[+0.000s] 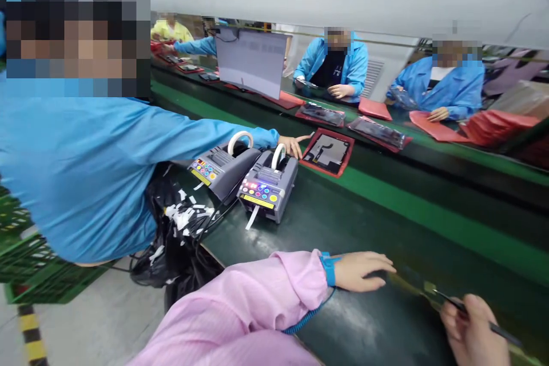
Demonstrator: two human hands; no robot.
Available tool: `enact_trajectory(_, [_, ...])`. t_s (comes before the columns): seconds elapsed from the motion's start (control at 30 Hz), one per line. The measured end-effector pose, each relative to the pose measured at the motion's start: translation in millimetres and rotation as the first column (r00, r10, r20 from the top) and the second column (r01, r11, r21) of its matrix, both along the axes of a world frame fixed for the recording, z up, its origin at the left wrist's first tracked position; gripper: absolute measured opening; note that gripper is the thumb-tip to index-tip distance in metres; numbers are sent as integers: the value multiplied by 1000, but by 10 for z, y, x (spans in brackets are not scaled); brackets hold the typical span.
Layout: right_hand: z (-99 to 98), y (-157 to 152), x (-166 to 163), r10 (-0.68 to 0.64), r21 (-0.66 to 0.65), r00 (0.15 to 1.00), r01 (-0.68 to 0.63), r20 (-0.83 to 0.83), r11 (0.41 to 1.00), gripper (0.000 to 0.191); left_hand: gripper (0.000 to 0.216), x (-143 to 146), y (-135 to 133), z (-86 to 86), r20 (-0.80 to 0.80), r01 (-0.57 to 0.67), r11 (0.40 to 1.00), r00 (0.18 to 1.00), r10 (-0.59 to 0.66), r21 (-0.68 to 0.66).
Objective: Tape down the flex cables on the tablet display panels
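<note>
Two grips, both bare hands, show in the lower right of the frame. The right grip (pixel 476 329) is closed around a slim, dark, pen-shaped tool (pixel 456 302), its fine tip angled up and left near a small, flat, yellowish-green piece (pixel 429 286); whether they touch, I cannot tell. The left grip (pixel 362 272) is released, palm down with fingers extended, below a smooth blue wrist strap (pixel 328 269) and a creased pink cloth sleeve (pixel 257 289). A coiled blue cord (pixel 306 320) trails beneath.

At mid-frame stand two boxy grey plastic tape dispensers (pixel 271 183), with round coloured buttons and pale tape rings on top. Just beside them, a co-worker's hand (pixel 291 144) in a blue sleeve reaches a flat rectangular panel (pixel 329 151) edged in red.

The tabletop (pixel 334 229) is dark green with a dull sheen, crossed by a brighter green band (pixel 364 194). Co-workers in blue jackets (pixel 358 63) sit across the upper right. At lower left, a crinkled black plastic bag (pixel 156 266) holds white scraps beside slatted green crates (pixel 47 286) on a grey floor (pixel 98 314).
</note>
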State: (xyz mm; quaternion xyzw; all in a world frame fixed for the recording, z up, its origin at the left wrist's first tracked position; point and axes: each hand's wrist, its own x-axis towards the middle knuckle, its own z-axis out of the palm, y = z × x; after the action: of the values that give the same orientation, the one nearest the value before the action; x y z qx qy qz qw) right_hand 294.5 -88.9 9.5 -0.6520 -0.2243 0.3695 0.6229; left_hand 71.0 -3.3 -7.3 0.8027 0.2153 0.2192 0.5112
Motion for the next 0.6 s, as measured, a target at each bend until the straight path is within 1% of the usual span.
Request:
enact_trajectory(0.07, [24, 31, -61, 73, 23, 997, -73, -21, 997, 53, 39, -25, 77, -12, 47, -67, 994, 996, 72, -90])
enact_trajectory(0.13, [39, 78, -94, 81, 66, 996, -78, -42, 995, 56, 34, -52, 162, -26, 84, -112, 974, 988, 130, -197])
enact_trajectory(0.2, [50, 146, -115, 80, 128, 994, -69, -80, 989, 59, 40, -79, 240, -30, 116, -124, 945, 979, 165, -303])
enact_trajectory(0.3, [71, 272, -138, 107, 215, 986, -78, -128, 974, 62, 54, -127, 333, 12, 150, -112, 902, 970, 190, -418])
enact_trajectory(0.4, [92, 426, -87, 47, 259, 989, -10, -137, 966, 62, 56, -177, 467, 105, 178, -68, 874, 969, 174, -481])
enact_trajectory(0.53, [107, 580, 123, -14, 315, 991, 55, -133, 947, 65, 57, -145, 678, 263, 193, -2, 844, 973, 125, -537])
enact_trajectory(0.57, [114, 597, 173, -26, 329, 991, 67, -128, 942, 67, 54, -124, 709, 301, 183, -10, 826, 974, 137, -564])
enact_trajectory(0.6, [122, 605, 216, -35, 342, 992, 74, -119, 937, 68, 51, -105, 731, 334, 157, -69, 753, 962, 225, -654])
